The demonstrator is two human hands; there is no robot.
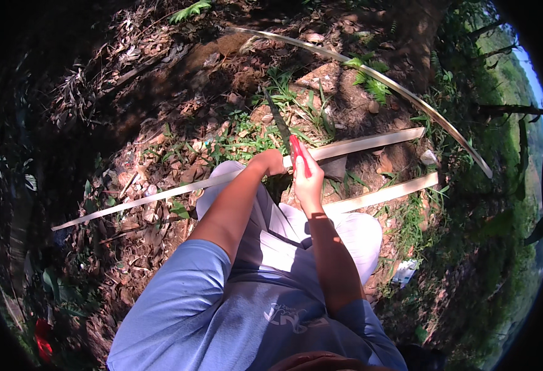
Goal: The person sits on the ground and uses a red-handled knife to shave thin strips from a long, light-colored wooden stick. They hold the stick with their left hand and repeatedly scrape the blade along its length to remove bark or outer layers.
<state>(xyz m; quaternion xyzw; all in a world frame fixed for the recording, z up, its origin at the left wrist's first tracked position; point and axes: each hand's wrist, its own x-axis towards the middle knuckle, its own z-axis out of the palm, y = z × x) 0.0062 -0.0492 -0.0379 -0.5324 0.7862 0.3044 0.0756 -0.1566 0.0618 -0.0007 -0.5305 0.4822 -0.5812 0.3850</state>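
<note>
A long pale strip of split wood or bamboo (370,143) lies across in front of me, above my knees, running from the left to the right. My left hand (268,162) is closed around it near its middle. Just to the right, my right hand (309,182) grips a knife by its red handle (295,147). The dark, narrow blade (276,114) points away from me and slightly left, crossing over the strip. The fingers of my right hand hide part of the handle; where the blade's edge meets the strip I cannot tell.
Another pale strip (395,190) lies beside my right knee. A long strip (407,96), bent in the picture, lies farther out. Leaf litter, grass and a fern (373,80) cover the ground. A red object (43,340) is at the lower left, a whitish one (404,272) at the right.
</note>
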